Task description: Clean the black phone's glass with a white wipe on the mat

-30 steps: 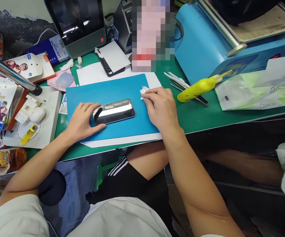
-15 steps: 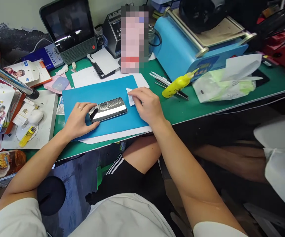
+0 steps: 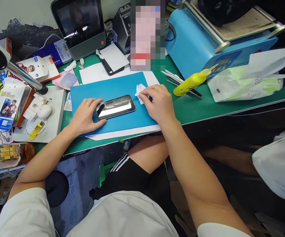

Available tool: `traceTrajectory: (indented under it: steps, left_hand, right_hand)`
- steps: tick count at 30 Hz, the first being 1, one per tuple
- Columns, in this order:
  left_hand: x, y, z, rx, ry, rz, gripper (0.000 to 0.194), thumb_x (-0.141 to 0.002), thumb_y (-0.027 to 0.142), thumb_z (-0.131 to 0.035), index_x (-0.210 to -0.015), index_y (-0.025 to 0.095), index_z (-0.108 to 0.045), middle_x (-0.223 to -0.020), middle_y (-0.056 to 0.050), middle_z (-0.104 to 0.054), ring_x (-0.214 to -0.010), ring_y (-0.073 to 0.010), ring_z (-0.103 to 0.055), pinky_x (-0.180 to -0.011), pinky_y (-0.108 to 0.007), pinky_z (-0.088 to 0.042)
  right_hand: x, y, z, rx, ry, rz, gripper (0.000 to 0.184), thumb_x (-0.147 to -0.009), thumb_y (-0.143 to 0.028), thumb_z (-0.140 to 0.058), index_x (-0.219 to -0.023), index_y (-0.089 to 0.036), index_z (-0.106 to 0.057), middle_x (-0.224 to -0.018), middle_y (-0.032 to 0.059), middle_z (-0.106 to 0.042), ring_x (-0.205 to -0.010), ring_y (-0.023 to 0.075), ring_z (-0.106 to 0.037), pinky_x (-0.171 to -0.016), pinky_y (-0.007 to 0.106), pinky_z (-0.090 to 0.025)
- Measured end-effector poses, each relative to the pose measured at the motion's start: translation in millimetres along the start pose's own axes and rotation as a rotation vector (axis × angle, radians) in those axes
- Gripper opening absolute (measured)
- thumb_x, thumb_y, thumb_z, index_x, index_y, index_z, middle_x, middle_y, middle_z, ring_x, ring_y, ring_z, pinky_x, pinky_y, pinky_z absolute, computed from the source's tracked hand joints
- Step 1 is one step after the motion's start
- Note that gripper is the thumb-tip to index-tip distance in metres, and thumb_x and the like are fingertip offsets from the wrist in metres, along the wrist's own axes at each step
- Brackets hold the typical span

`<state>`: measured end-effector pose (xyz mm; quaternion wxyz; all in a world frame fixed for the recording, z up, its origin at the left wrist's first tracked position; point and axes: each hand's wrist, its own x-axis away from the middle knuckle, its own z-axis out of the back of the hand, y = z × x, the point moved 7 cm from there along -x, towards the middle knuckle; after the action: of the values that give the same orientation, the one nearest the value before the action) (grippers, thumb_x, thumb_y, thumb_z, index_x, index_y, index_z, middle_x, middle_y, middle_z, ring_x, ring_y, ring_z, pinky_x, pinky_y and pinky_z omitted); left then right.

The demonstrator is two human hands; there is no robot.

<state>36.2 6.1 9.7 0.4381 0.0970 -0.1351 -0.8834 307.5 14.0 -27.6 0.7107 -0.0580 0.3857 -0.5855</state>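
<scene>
Phone [image 3: 116, 107] was laid flat on the blue mat [image 3: 115, 86], left end hugged by a spread left hand [image 3: 85, 115], probably so it wouldn't slide, while a white tissue [image 3: 139, 89] was pinched in the right hand [image 3: 159, 102] just past the other end.

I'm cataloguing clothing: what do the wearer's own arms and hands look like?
Short, off-white sleeves leave both forearms bare. Neither hand is gloved. The left hand wears a slim, silver-coloured ring; no ring shows on the right hand.
</scene>
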Motion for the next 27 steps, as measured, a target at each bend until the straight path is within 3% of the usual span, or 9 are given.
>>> traceTrajectory:
  steps: [5,13,18,27]
  left_hand:
    - [-1.2,0.2,-1.8,0.006,0.01,0.029,0.072,-0.091,0.05,-0.069,-0.153,0.02,-0.048,-0.145,-0.017,-0.061,-0.129,-0.0395,-0.055,-0.112,-0.06,-0.047]
    - [-1.9,-0.8,-5.9,0.005,0.029,0.035,0.071,-0.09,0.05,-0.068,-0.149,0.015,-0.051,-0.141,-0.019,-0.064,-0.127,-0.0395,-0.056,-0.109,-0.058,-0.047]
    - [-1.4,-2.3,-5.8,0.025,0.037,0.035,0.07,-0.09,0.051,-0.069,-0.149,0.016,-0.051,-0.141,-0.018,-0.064,-0.126,-0.0391,-0.056,-0.108,-0.057,-0.048]
    - [-1.6,1.1,-5.7,0.012,0.042,0.045,0.068,-0.088,0.047,-0.07,-0.148,0.018,-0.052,-0.137,-0.017,-0.065,-0.123,-0.0382,-0.058,-0.108,-0.056,-0.048]
  right_hand:
    - [-0.3,-18.2,1.6,-0.054,-0.088,0.092,0.025,-0.106,-0.032,-0.054,-0.095,-0.029,-0.076,-0.105,0.0086,-0.078,-0.104,0.0302,-0.068,-0.102,0.055,-0.053]
    - [3.8,-38.2,2.9,-0.168,-0.155,0.286,0.025,-0.105,-0.034,-0.058,-0.094,-0.026,-0.079,-0.1,0.0088,-0.08,-0.098,0.0284,-0.07,-0.093,0.05,-0.056]
    - [16.1,-55.5,-1.3,-0.084,-0.241,0.304,0.025,-0.106,-0.029,-0.056,-0.104,-0.024,-0.08,-0.109,0.0111,-0.08,-0.103,0.03,-0.069,-0.093,0.051,-0.055]
    - [19.4,-88.5,-19.3,0.058,-0.242,0.304,0.027,-0.106,-0.019,-0.053,-0.108,-0.022,-0.079,-0.107,0.013,-0.076,-0.097,0.0308,-0.067,-0.086,0.048,-0.056]
